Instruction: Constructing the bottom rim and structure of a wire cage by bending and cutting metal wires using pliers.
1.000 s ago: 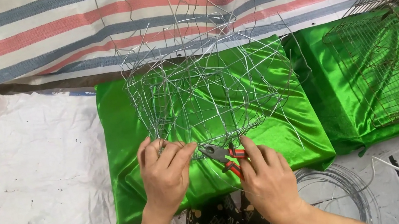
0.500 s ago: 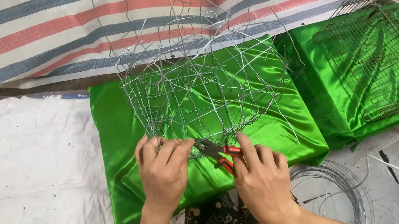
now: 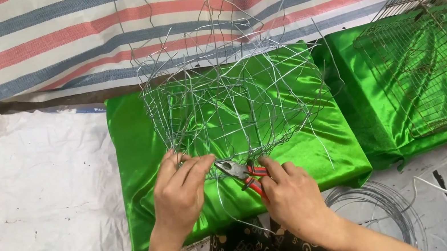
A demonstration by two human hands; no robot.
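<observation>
Striped tarpaulin (image 3: 52,44) backs a green satin cushion (image 3: 141,153). On it stands your half-woven wire basket (image 3: 232,101). Your left hand (image 3: 180,191) pinches its lower rim; your right hand (image 3: 293,197) clenches the red-handled pliers (image 3: 244,173), nose at that rim. You appear to be twisting a strand; hold the rim steady.

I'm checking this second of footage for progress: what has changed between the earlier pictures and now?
Little changed. The view drifted slightly, nothing was let go. The left hand still pinches the lower edge of the wire basket; the right hand still holds the red-handled pliers at that edge. The basket stays on the green cushion.
</observation>
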